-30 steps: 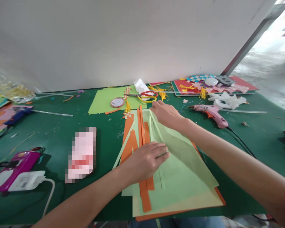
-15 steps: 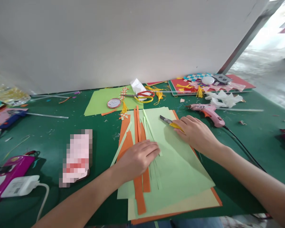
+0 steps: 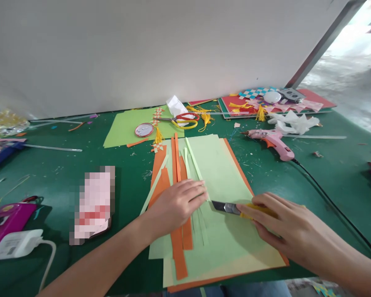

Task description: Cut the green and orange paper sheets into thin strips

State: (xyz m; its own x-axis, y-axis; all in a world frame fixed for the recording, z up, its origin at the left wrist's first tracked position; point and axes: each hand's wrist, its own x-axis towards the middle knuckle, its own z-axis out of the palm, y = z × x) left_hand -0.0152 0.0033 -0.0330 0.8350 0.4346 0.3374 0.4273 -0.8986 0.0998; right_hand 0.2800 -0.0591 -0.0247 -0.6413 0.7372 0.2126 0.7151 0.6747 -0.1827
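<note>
Fingers stretched and flat, my left hand (image 3: 181, 204) presses down on a stack of pale green paper (image 3: 231, 243) and loose strips. Orange strips (image 3: 179, 264) run out beneath it towards me and away. A thin pale green strip (image 3: 193, 159) lies by its fingertips. My right hand (image 3: 281, 225) is closed round a yellow utility knife (image 3: 227, 207), held low over the right half of the paper. The dark blade points left, its tip close to my left fingertips; whether it touches the paper I cannot tell.
Behind the paper are red-and-yellow scissors (image 3: 182, 119), a round tin (image 3: 144, 130) and yellow tassels (image 3: 206, 120). A pink glue gun (image 3: 273, 142) lies at right, its black cord (image 3: 330, 200) trailing nearby. At left are a blurred-out phone (image 3: 94, 204) and a white charger plug (image 3: 18, 244).
My right hand has brought the knife back towards me from the paper's far part, and its blade now points left. My left hand keeps its place on the strips. The view shifts slightly.
</note>
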